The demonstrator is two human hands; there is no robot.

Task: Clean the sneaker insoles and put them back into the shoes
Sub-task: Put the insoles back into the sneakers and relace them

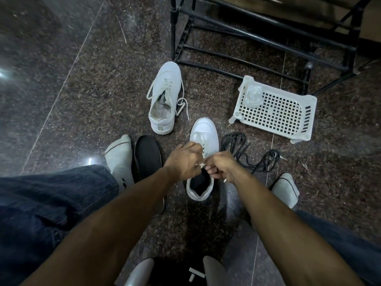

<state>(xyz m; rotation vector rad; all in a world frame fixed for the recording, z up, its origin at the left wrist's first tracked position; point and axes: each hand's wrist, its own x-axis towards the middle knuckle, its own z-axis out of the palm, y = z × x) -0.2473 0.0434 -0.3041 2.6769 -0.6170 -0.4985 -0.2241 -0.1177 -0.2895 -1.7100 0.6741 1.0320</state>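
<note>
Both hands — left hand (183, 159) and right hand (221, 167) — pinch pale laces (201, 165) over a smooth white sneaker (203, 139) with dark lining, a dark flat insole (147, 153) left of it, a canvas sneaker (165, 96) farther off, and a perforated white plastic basket (274, 112) at right holding crumpled clear plastic (254, 93).

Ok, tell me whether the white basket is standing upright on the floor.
No, the white basket lies tipped over on the floor, its perforated bottom facing up toward the camera.

The black insole (147, 155) lies partly behind the left forearm; the rack (268, 38) is cut off above.
</note>
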